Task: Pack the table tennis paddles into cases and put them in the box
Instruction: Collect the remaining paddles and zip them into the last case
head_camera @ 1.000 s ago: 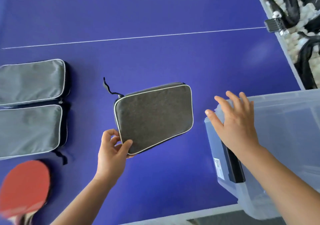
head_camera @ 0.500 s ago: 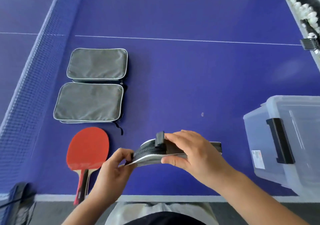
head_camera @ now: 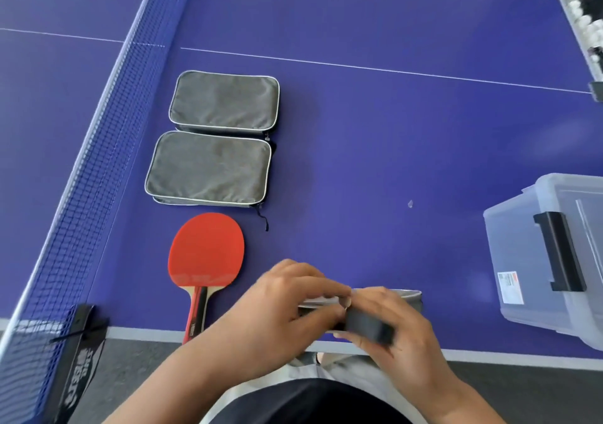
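I hold a grey paddle case (head_camera: 404,296) edge-on over the table's near edge. My left hand (head_camera: 277,306) grips its left end and my right hand (head_camera: 388,322) grips its near side, fingers curled round a dark part; most of the case is hidden by my hands. A red paddle (head_camera: 206,253) lies flat on the table to the left, handle toward me. Two more grey cases (head_camera: 225,100) (head_camera: 208,167) lie side by side beyond it. The clear plastic box (head_camera: 518,260) with a black handle stands at the right edge.
The blue net (head_camera: 98,169) runs along the left, with its post clamp (head_camera: 78,342) at the table's near corner. White balls and dark bags (head_camera: 584,8) lie off the table at the top right. A small white speck (head_camera: 410,204) sits mid-table.
The case was held out flat in my left hand alone, my right hand on the box. Both hands now hold it edge-on close to my body at the table's near edge.
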A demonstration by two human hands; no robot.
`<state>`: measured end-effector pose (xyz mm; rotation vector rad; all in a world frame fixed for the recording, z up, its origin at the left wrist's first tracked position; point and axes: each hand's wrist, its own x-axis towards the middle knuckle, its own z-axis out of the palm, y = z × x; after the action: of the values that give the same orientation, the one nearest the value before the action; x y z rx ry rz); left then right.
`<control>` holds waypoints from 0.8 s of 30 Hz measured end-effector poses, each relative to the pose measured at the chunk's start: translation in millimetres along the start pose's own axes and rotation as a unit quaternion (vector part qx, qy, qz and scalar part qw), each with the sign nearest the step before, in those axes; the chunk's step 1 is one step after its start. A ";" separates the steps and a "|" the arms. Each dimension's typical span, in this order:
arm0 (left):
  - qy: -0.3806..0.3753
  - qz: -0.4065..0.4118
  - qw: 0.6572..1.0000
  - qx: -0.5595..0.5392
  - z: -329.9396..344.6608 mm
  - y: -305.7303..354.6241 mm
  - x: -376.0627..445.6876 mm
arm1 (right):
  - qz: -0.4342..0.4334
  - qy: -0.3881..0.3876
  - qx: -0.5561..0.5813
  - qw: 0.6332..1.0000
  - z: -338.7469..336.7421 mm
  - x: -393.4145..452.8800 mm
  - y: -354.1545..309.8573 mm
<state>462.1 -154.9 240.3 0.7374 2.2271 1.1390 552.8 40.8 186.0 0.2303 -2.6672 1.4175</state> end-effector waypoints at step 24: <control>0.097 0.241 0.947 0.190 -7.1 2.2 3.6 | 0.051 0.020 0.033 0.998 -44.1 11.8 14.6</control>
<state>455.4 -155.3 245.0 1.4483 2.5484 1.0331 539.7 84.5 200.7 0.0719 -2.6386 1.5235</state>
